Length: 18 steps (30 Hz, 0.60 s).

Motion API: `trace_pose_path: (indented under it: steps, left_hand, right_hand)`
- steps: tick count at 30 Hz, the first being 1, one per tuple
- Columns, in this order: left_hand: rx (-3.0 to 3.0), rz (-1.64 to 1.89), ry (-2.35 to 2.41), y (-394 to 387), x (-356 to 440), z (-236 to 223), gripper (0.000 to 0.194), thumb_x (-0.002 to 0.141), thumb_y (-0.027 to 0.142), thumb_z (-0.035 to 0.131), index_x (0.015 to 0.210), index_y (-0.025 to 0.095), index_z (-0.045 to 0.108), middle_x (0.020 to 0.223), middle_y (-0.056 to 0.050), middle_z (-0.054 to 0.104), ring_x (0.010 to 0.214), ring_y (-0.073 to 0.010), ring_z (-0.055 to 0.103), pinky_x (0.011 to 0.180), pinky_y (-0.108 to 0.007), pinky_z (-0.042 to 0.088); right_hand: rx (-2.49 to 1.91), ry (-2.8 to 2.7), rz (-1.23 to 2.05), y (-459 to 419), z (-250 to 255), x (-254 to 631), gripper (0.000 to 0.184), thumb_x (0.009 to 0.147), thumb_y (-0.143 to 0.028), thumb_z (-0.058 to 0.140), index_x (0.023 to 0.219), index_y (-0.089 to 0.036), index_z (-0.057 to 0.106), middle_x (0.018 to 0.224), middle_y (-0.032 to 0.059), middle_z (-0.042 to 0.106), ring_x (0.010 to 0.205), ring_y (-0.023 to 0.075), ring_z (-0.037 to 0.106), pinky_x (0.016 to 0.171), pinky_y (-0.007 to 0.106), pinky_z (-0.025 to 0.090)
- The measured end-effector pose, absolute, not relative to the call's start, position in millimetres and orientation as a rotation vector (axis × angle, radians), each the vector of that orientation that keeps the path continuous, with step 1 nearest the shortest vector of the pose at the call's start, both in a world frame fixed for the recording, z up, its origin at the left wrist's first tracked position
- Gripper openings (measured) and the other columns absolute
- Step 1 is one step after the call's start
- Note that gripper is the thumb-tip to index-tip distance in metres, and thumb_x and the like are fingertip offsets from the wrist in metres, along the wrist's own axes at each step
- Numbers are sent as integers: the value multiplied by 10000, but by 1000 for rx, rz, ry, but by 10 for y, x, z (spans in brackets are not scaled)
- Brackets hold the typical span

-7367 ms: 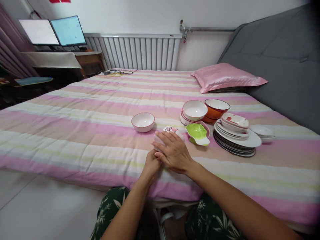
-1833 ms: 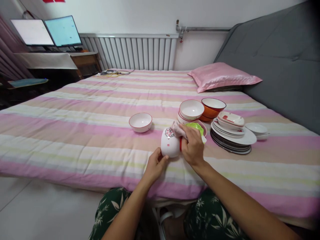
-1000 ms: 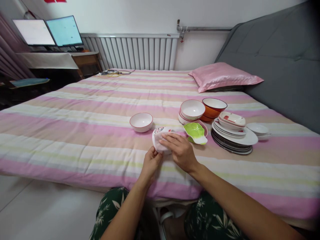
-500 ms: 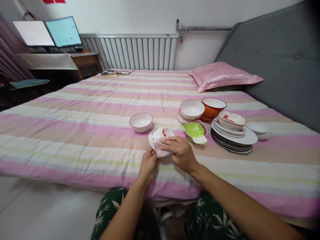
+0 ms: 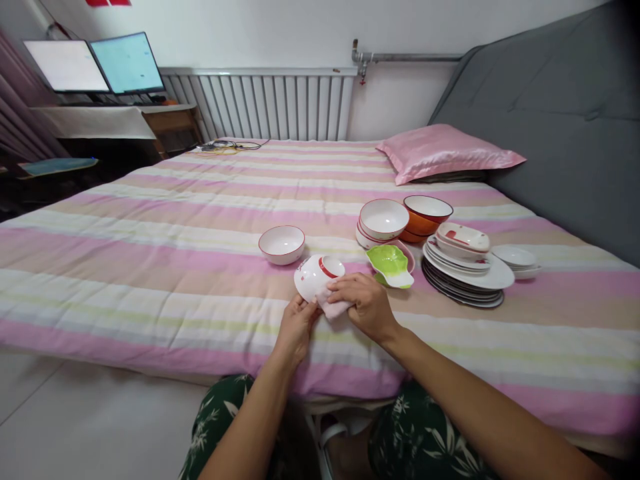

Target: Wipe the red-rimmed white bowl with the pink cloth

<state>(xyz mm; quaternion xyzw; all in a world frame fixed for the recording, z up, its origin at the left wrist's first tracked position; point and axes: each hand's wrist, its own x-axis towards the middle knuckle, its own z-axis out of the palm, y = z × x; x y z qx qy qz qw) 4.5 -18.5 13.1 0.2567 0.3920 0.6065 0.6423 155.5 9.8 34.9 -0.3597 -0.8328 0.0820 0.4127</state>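
A small white bowl point(image 5: 311, 277) with a red band round its foot is tilted on its side, its base turned to the right and its inside hidden. My left hand point(image 5: 296, 327) grips it by the lower rim. My right hand point(image 5: 367, 303) is closed on a pale pink cloth point(image 5: 334, 308), which presses against the outside of the bowl. Just behind stands a second white bowl point(image 5: 282, 245) with a red rim, upright on the striped bedspread point(image 5: 150, 267). To the right of my right hand lies a green leaf-shaped dish point(image 5: 390, 262).
Stacked red-rimmed bowls point(image 5: 384, 219) and orange bowls point(image 5: 425, 217) stand at the right. Beside them are a pile of plates point(image 5: 495, 275) with rectangular dishes point(image 5: 463, 239) on top, and small white dishes point(image 5: 515, 257). A pink pillow point(image 5: 450, 153) lies near the grey headboard point(image 5: 555, 113).
The held bowl has turned so more of its foot shows, and it has shifted slightly left. My right hand and the cloth have slid a little down and right along its side.
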Motion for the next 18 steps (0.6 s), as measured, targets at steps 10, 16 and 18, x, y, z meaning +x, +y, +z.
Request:
trace_pose_path:
  steps: [10, 16, 18]
  left_hand:
    - [580, 1386, 890, -177, 35, 131, 494, 638, 216, 763, 1107, 143, 626, 948, -85, 716, 818, -184, 646, 764, -288, 472]
    - [575, 1391, 889, -174, 36, 134, 487, 637, 196, 757, 1102, 128, 625, 979, -101, 707, 850, -190, 638, 815, -306, 462]
    - [568, 1387, 887, -172, 34, 134, 483, 638, 196, 756, 1098, 124, 627, 982, -105, 706, 878, -200, 634, 840, -316, 455]
  right_hand:
    - [-912, -2088, 178, 119, 315, 1571, 377, 610, 46, 475, 706, -240, 703, 882, -24, 736, 878, 173, 626, 797, 312, 422]
    - [-1109, -2132, 158, 108, 332, 1590, 248, 675, -20, 540, 629, -216, 685, 847, 4, 718, 827, 167, 597, 773, 288, 384]
    - [-1188, -2156, 134, 108, 331, 1601, 229, 678, -34, 547, 619, -209, 683, 821, 11, 703, 802, 164, 584, 755, 285, 370]
